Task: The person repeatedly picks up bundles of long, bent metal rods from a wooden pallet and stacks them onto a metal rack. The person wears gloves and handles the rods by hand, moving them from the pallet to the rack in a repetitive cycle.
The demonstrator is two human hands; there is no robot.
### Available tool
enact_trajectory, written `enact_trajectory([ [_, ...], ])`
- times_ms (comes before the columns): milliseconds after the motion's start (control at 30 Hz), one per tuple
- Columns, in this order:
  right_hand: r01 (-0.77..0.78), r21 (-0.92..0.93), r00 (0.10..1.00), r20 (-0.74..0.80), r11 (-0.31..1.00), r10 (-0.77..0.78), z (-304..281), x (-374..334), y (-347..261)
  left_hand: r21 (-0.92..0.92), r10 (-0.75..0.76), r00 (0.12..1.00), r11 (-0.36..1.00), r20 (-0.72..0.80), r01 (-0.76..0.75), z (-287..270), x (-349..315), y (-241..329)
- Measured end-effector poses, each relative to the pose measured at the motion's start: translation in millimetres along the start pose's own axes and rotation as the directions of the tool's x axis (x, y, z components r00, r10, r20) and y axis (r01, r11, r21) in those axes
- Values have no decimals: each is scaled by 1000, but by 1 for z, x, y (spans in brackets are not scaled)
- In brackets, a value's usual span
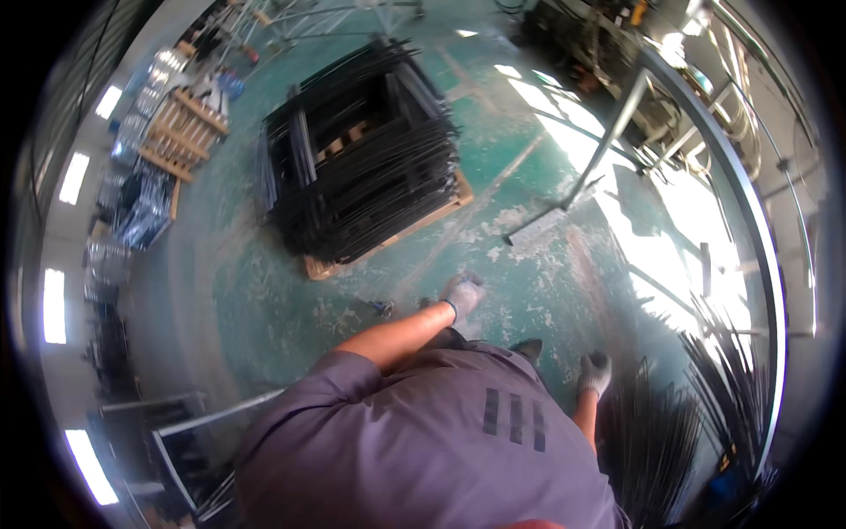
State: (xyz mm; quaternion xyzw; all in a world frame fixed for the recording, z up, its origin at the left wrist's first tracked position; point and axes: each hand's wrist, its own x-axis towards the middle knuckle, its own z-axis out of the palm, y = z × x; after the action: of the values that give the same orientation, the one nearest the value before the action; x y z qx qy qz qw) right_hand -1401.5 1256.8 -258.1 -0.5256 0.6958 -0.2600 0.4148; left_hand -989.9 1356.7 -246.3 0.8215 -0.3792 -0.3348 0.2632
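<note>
My left hand (pixel 464 296), in a pale glove with a dark cuff edge, hangs out ahead of my body over the green floor. Its fingers look loosely curled in, with nothing seen in them. Lower on the right, my right hand (pixel 596 373) wears a grey glove with darker fingertips. The fingers are bent together, and no object shows there. Close beside that hand stands a bundle of thin dark rods (pixel 650 432). Ahead and left of my left hand, a tall stack of black metal frames (pixel 370 189) rests on a wooden pallet (pixel 319 270).
A grey metal frame (pixel 765 238) rises at the right, its foot plate (pixel 538 227) on the floor. More thin rods (pixel 730 375) lean there. Wooden pallets (pixel 183 134) and wrapped goods line the left. A small dark object (pixel 382 308) lies near my left forearm. Machinery (pixel 608 66) stands far right.
</note>
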Motion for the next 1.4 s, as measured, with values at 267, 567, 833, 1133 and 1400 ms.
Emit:
enact_trajectory([
  [267, 521, -312, 819, 444, 794, -363, 164, 31, -248, -207, -149, 988, 967, 28, 151, -101, -109, -152],
  [567, 922, -227, 334, 876, 313, -348, 389, -66, -351, -838, -725, 605, 519, -328, 168, -166, -182, -306],
  [833, 996, -54, 68, 973, 73, -220, 598, -122, -378, -912, -768, 626, 345, -137, 223, -135, -174, -234],
  [1133, 951, -70, 16, 983, -300, -181, 822, -154, -391, -796, -866, 495, 351, -75, 494, -265, -136, -215],
  [1400, 994, 24, -12, 994, -109, 109, 876, -132, -401, -915, -916, 365, 280, -165, 290, -403, -83, -235],
])
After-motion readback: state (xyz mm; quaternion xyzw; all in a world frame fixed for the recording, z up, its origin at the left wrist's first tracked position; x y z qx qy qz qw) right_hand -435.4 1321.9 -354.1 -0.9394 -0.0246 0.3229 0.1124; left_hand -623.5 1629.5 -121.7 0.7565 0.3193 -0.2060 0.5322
